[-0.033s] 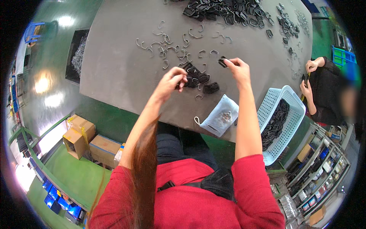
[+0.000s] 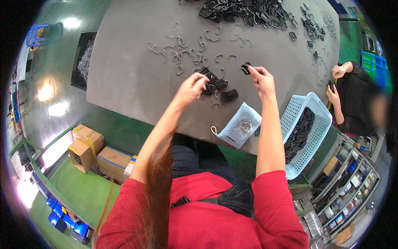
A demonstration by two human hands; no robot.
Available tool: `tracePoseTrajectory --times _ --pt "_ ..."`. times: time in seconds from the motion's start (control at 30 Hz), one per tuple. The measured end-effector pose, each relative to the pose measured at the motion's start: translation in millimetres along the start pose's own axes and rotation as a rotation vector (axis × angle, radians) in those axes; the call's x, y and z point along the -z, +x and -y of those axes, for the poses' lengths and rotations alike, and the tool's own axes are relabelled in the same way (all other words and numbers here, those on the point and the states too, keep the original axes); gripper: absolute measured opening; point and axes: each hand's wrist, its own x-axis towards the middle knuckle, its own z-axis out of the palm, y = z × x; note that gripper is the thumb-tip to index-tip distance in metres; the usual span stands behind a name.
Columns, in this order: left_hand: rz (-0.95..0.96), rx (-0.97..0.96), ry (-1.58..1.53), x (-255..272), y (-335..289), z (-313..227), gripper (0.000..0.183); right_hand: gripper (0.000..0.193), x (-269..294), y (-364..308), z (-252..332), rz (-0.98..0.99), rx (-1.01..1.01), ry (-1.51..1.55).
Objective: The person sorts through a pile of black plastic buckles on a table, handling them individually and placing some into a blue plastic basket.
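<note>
My right hand is raised over the table, with a small black plastic buckle pinched between its thumb and fingers. My left hand is closed at the left edge of a small pile of black buckles. What its fingertips hold, if anything, is hidden. One black piece lies at the near right of that pile. Bent metal wire hooks lie scattered beyond my hands. Nearer to me, a light blue cloth pouch with a white loop rests close to the table edge.
A light blue perforated basket of black pieces stands at the right. A big heap of black buckles covers the far side of the grey table. Another person works at the right edge. A black tray of metal pieces is at the left.
My left hand has shifted slightly right, toward the small pile. My right hand has moved a little right and nearer to me, the buckle still in it.
</note>
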Motion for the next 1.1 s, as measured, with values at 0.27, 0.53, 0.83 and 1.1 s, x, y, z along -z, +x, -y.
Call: tracePoseTrajectory --times 0.27,0.53,0.83,1.1 --pt "-0.37 -0.335 1.047 -51 25 7 0.034 0.016 46 -40 -39 -0.071 -0.049 0.258" --pt "0.264 -0.044 -0.139 6 -7 -51 0.015 0.025 35 -59 -33 0.453 0.065 0.499" --pt "0.302 -0.016 -0.427 19 -10 -44 0.028 0.043 -38 -56 -54 -0.055 0.386 -1.044" --pt "-0.436 -0.21 0.807 -8 28 -21 0.032 0.018 7 -74 -29 0.598 -0.026 0.436"
